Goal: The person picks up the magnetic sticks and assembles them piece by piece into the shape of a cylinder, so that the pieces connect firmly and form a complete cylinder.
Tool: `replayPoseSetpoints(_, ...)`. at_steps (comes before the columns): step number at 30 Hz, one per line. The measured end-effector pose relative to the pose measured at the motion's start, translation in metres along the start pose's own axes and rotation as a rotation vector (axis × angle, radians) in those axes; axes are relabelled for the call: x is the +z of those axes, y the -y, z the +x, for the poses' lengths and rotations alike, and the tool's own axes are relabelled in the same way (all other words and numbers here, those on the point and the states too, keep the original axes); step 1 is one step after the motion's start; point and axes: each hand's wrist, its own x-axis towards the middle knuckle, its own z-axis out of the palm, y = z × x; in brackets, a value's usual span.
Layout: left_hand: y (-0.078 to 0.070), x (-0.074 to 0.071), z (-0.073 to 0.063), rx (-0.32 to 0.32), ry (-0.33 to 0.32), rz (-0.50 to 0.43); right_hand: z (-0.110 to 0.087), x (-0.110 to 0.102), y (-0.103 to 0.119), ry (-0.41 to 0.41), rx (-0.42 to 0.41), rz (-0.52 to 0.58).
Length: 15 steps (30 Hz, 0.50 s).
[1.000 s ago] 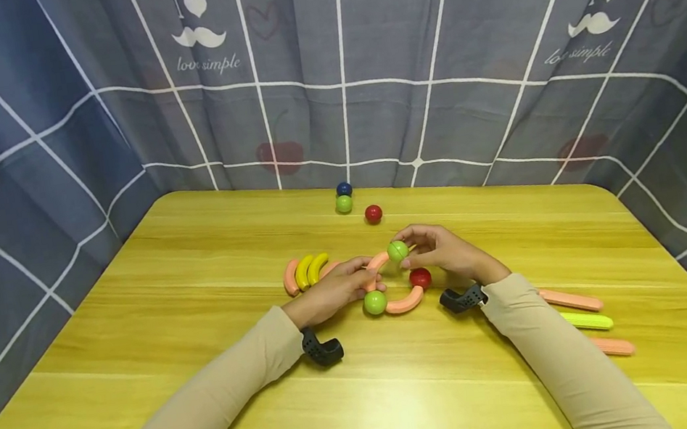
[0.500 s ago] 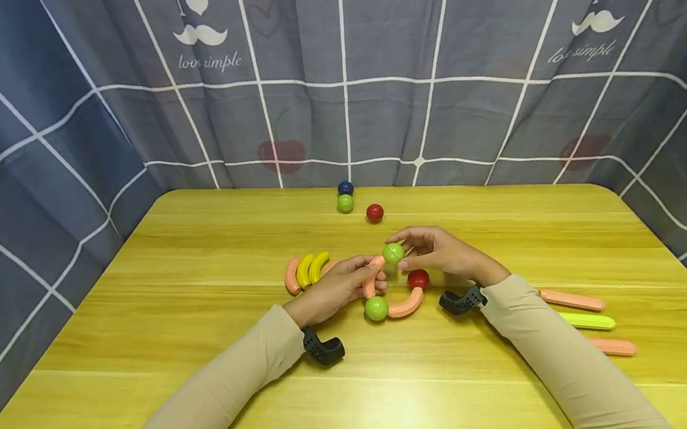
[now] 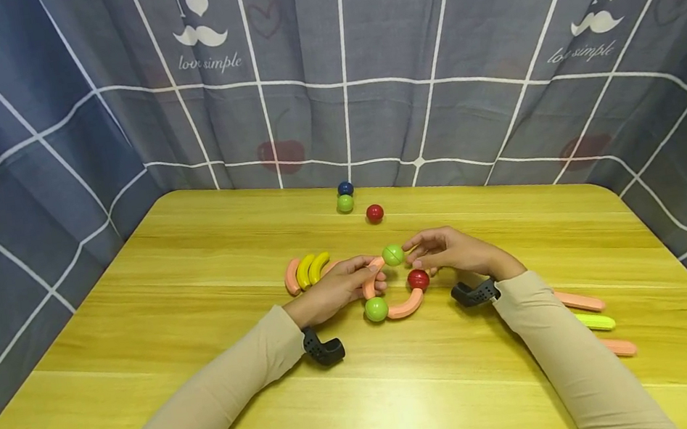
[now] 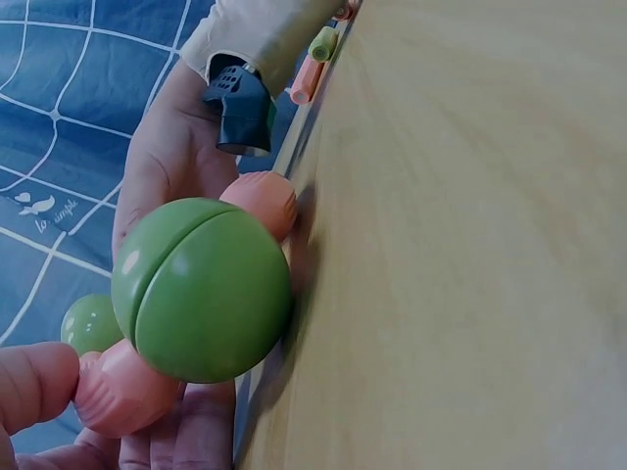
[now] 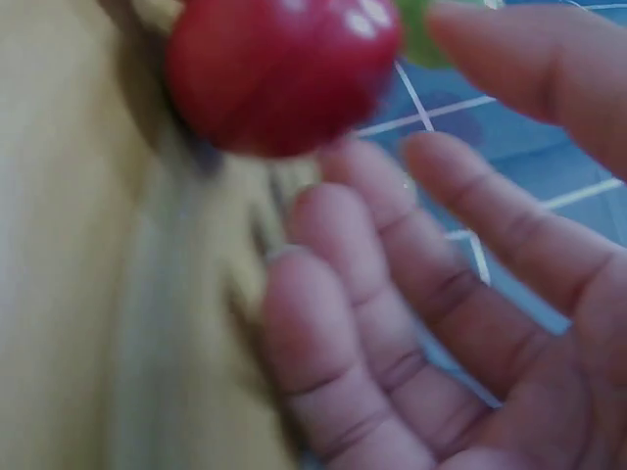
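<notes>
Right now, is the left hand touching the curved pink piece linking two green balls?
Touching: the head view shows the left hand gripping the curved pink piece from both sides.

head: above ball chain (image 3: pixel 405 307), forward-down | left wrist: close, facing green ball (image 4: pixel 204 292) | right wrist: close, toward red ball (image 5: pixel 284 73) | head shares both

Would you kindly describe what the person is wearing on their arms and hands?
The left sleeve and right sleeve are long, plain beige. Beside each cuff is a curved black wrist piece with small holes. The left hand and right hand are gloveless; no cables are visible.
</notes>
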Motion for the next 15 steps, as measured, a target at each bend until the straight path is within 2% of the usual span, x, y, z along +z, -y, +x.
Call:
replayPoseSetpoints(7,0.000,0.000,0.000,0.007,0.000,0.004,-0.011,-0.013,-0.001,0.120,0.051,-0.055)
replayPoseSetpoints(15,-0.001,0.001,-0.001,0.009,-0.007,-0.007,-0.008,-0.012,-0.001,0.189,-0.015,-0.103)
